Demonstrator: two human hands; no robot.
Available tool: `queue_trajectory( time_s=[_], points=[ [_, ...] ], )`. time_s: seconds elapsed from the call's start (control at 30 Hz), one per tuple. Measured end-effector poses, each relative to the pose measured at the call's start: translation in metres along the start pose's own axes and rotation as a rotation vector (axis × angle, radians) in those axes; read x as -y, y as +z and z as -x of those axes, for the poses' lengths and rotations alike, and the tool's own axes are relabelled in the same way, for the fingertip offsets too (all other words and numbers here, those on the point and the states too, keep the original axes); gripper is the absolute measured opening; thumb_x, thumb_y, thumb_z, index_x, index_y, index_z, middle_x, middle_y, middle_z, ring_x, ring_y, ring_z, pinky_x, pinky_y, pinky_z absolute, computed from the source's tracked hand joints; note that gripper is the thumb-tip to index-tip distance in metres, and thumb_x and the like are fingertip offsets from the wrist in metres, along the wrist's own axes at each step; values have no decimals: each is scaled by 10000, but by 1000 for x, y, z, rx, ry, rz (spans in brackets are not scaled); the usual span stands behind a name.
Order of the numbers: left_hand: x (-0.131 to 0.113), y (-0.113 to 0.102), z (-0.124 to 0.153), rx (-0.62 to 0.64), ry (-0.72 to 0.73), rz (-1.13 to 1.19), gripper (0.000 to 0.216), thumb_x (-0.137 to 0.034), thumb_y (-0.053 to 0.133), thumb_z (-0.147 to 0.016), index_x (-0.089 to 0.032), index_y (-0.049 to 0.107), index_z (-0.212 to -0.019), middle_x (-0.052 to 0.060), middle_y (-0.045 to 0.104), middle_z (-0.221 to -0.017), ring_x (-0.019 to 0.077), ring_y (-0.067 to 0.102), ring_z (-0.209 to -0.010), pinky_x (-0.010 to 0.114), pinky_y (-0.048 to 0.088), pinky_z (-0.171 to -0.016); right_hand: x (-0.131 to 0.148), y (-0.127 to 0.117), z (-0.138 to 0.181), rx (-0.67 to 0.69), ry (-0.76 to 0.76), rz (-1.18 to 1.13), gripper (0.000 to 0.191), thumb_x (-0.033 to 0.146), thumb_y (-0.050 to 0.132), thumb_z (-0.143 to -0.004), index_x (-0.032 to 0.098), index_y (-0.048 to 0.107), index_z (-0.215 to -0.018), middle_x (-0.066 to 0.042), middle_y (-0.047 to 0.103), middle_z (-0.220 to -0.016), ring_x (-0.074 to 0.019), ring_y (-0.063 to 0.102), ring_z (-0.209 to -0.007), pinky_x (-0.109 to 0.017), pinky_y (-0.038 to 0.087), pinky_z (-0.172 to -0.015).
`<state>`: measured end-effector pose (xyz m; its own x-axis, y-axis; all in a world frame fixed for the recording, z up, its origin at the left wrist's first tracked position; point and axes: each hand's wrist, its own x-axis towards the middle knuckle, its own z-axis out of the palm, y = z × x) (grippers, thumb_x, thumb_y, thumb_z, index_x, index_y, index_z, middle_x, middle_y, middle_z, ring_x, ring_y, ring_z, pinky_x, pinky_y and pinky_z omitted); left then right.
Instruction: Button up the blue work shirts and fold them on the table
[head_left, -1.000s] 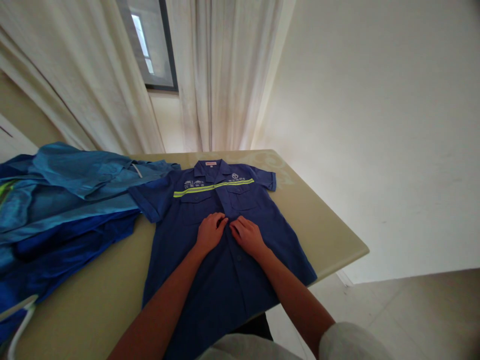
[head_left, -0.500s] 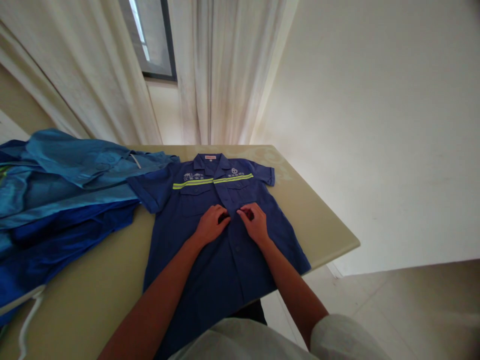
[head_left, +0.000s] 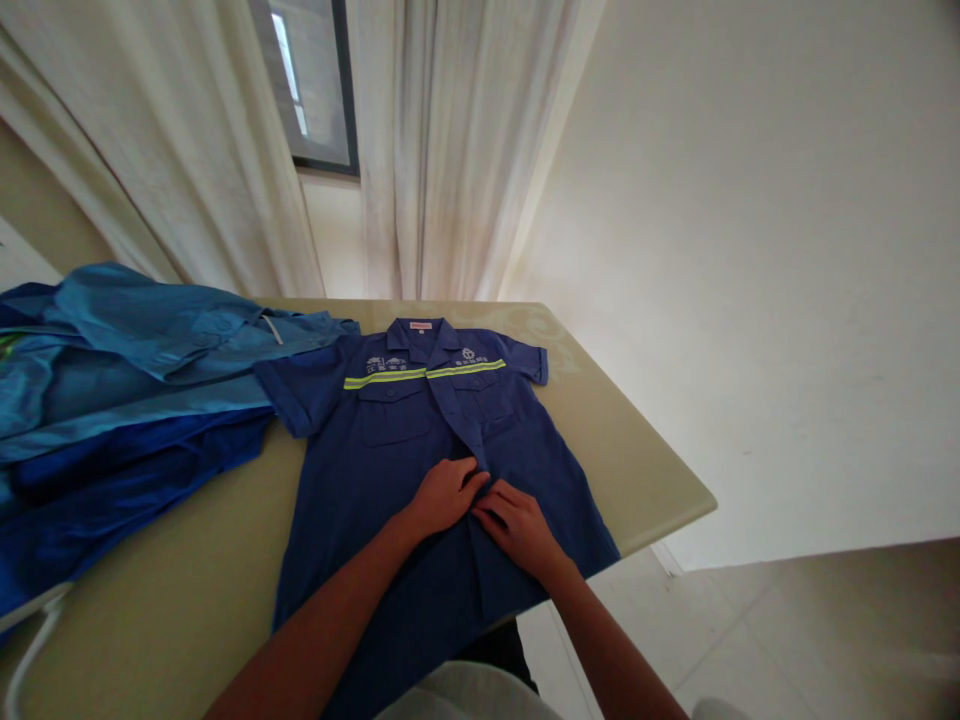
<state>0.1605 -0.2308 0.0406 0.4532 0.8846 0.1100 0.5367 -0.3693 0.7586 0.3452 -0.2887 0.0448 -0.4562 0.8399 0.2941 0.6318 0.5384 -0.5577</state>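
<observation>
A dark blue short-sleeved work shirt with a yellow-green reflective stripe across the chest lies front up on a beige table, collar away from me. Both hands meet at the shirt's front button strip, below the chest pockets. My left hand has its fingers curled and pinching the strip's edge. My right hand pinches the same strip from the other side, fingertips touching the left hand's. What sits between the fingers is hidden.
A heap of lighter blue garments covers the table's left part and touches the shirt's sleeve. White curtains and a window hang behind the table. The table's right edge drops to a pale tiled floor.
Both hands have slid down the front strip toward me, from just under the pockets to a lower spot. The strip above them now lies open in a slight V.
</observation>
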Motion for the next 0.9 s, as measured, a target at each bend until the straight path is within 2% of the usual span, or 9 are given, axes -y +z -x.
queue_trajectory(
  time_s=[0.2,0.37,0.43,0.53,0.63,0.7,0.77,0.83,0.9],
  points=[
    [0,4,-1,-113,-74,225,438,-464,518,-968,-200,470,-623,-42,476,-580,119,429,-567,275,263,-581,-2,-2,-10,-89,157,-215,198,357,682,-982,217,749,-861,-24,686,-840,-159,639,-725,-265,490,-657],
    [2,0,-4,-86,-95,434,512,-542,561,-928,-204,393,-582,-70,344,-561,93,329,-554,262,228,-536,-5,1,-7,-166,243,-183,224,374,742,-929,208,674,-794,-2,664,-731,-160,605,-652,-269,458,-621],
    [1,-3,-5,-55,-70,487,461,-504,558,-940,-194,457,-614,-64,400,-571,97,368,-557,255,255,-531,-6,1,-7,-191,275,-149,241,372,749,-915,207,630,-785,7,637,-704,-156,580,-623,-268,444,-600],
    [1,-8,-5,22,45,496,231,-297,502,-952,-173,633,-807,-9,624,-722,136,552,-665,256,410,-616,-5,-2,-8,-188,299,-141,240,366,724,-922,210,603,-785,11,625,-704,-151,571,-619,-266,437,-596],
    [2,-7,-2,29,181,242,239,-185,483,-923,-185,705,-1009,66,734,-1009,201,650,-947,333,507,-861,-4,-5,-10,-183,292,-182,201,384,667,-957,209,616,-871,9,629,-741,-150,584,-638,-264,455,-607],
    [3,-1,1,9,251,-59,248,-237,521,-940,-193,727,-1071,105,724,-1172,258,619,-1135,424,471,-1020,-4,-6,-10,-187,274,-198,203,409,640,-972,210,609,-947,8,627,-764,-151,588,-641,-266,475,-610],
    [4,4,6,23,317,-308,283,-327,548,-960,-201,739,-1126,122,704,-1269,302,560,-1276,510,368,-1150,-3,-8,-7,-162,242,-150,233,438,623,-981,208,603,-1008,-11,648,-816,-165,612,-679,-284,510,-644],
    [4,8,10,35,367,-440,326,-379,537,-978,-213,740,-1172,113,713,-1277,300,533,-1335,532,269,-1222,0,-10,0,-92,183,-33,320,487,635,-970,199,618,-1111,-68,697,-968,-219,671,-848,-348,559,-786],
    [4,7,11,34,395,-489,346,-385,516,-990,-218,734,-1201,98,730,-1257,280,546,-1331,514,233,-1245,6,-13,13,-9,126,96,564,580,675,-926,187,585,-1321,-147,688,-1216,-307,655,-1120,-460,536,-986]
  ],
)
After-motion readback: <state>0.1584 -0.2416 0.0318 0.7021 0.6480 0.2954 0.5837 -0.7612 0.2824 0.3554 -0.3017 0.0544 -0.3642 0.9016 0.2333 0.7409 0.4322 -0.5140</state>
